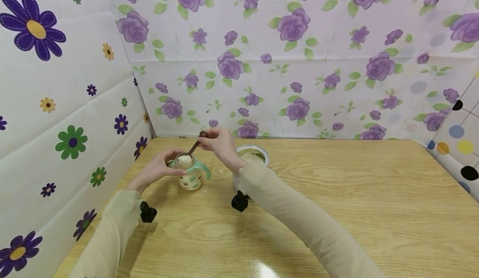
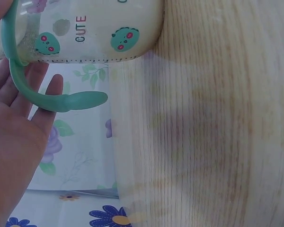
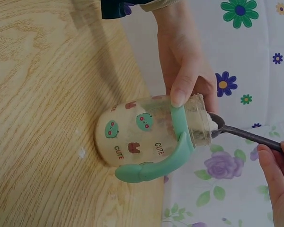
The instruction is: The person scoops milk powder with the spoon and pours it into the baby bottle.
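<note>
A clear baby bottle (image 1: 191, 182) with green handles and printed cartoon faces stands uncapped on the table, pale powder inside. My left hand (image 1: 164, 166) grips it around the neck, thumb on the green collar in the right wrist view. My right hand (image 1: 222, 145) pinches the handle of a dark spoon (image 3: 251, 136) near its end. The spoon's bowl, heaped with white powder (image 3: 213, 125), is at the bottle's mouth. Behind my right forearm stands a round tin (image 1: 265, 151) of pale powder, partly hidden by the sleeve.
The wood-grain table (image 1: 355, 195) extends to the right of both arms. Flower-printed sheets (image 1: 239, 87) hang along the back and left sides. White specks of powder (image 3: 82, 152) lie on the tabletop beside the bottle.
</note>
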The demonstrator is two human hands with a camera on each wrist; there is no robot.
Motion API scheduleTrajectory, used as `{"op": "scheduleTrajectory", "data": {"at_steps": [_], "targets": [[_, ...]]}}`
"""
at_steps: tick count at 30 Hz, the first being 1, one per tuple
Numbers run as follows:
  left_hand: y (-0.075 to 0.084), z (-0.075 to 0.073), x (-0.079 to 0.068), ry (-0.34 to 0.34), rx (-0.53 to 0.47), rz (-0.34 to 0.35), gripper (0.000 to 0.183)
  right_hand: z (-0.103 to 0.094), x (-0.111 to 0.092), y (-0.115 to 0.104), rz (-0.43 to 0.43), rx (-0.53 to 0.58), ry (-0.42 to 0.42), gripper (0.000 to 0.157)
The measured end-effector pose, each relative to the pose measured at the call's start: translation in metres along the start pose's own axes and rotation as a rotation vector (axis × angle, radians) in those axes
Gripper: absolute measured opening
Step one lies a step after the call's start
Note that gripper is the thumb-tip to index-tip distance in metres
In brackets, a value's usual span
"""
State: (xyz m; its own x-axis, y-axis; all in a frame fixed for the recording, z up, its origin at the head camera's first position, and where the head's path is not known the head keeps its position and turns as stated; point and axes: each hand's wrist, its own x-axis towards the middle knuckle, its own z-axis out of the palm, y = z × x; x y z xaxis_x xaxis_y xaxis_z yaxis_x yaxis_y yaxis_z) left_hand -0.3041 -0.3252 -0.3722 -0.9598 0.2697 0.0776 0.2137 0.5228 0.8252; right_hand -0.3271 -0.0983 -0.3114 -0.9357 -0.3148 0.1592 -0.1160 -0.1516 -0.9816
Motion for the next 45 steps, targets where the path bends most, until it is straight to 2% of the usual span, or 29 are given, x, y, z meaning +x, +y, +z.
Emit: {"op": "scheduleTrajectory", "data": {"at_steps": [6, 12, 19, 27, 31, 41, 45], "targets": [[0.0, 0.0, 0.001, 0.001, 0.009, -0.01, 0.065, -0.001, -0.001, 0.001, -0.04, -0.054, -0.034, 0.013], [-0.001, 0.0, 0.002, 0.001, 0.026, -0.028, 0.067, -0.005, -0.004, 0.003, -0.097, -0.18, -0.119, 0.011], [0.004, 0.0, -0.002, -0.01, 0.009, -0.009, 0.065, -0.008, -0.005, 0.005, -0.135, -0.267, -0.186, 0.013], [0.015, 0.001, -0.006, -0.023, -0.013, -0.021, 0.063, -0.01, -0.005, 0.007, -0.174, -0.253, -0.208, 0.012], [0.03, 0.001, -0.011, -0.033, -0.017, -0.024, 0.06, -0.011, -0.005, 0.007, -0.181, -0.243, -0.219, 0.013], [0.029, 0.001, -0.011, -0.031, -0.02, -0.007, 0.059, -0.012, -0.005, 0.009, -0.108, -0.142, -0.247, 0.017], [0.03, 0.001, -0.011, -0.027, -0.022, -0.008, 0.059, -0.011, -0.005, 0.008, -0.086, -0.133, -0.251, 0.016]]}}
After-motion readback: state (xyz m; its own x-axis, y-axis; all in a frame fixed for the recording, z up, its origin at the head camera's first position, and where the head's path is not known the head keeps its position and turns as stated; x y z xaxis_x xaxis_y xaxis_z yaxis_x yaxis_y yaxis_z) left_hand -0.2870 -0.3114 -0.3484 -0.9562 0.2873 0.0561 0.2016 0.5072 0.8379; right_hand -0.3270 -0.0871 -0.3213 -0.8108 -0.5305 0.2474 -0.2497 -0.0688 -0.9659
